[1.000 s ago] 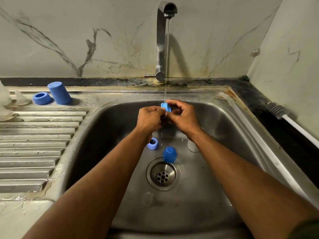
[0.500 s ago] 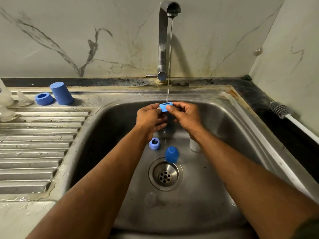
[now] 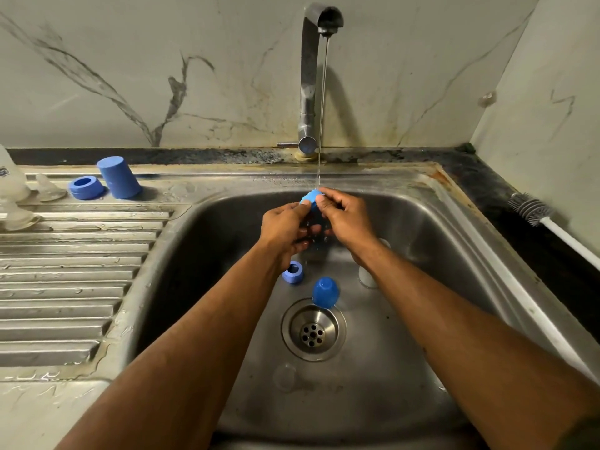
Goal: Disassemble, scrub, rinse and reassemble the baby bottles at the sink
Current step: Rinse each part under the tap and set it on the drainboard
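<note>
Left hand (image 3: 285, 227) and right hand (image 3: 345, 219) both pinching blue collar ring (image 3: 310, 198) under tap stream (image 3: 321, 125), ring now tilted from flat half a second earlier

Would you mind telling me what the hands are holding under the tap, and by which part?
Both the left hand and the right hand pinch a blue bottle ring by its rim, fingertips on opposite sides, under the water stream.

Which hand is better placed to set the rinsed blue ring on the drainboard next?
Left, probably. The drainboard with the other blue ring lies on the left hand's side; both hands pinch the rinsed ring, so the right hand would cross over.
</note>
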